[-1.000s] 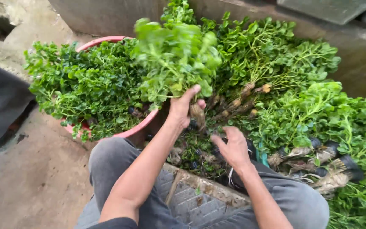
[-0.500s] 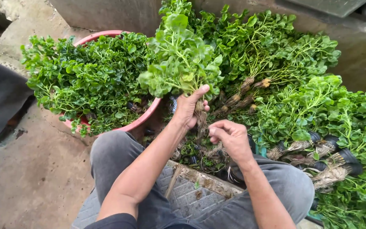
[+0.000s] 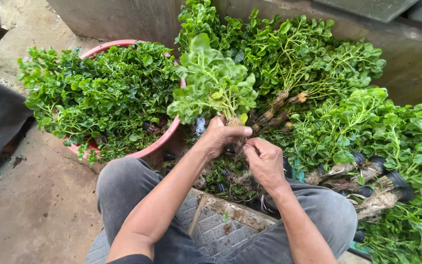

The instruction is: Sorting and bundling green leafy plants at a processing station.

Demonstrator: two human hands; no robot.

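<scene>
While the left hand [image 3: 219, 135] grips the leafy bunch [image 3: 211, 80] at its stem base, upright in front of the knees and just beside the pink basin's [image 3: 159, 142] rim, the right hand [image 3: 264, 161] pinches stringy roots below; a firm hold low on the stems would best spare the soft, crinkled leaves; around lie glossy green bunches [image 3: 348, 122] with fibrous, pale-brown root ends on rough concrete floor [image 3: 30, 205].
</scene>
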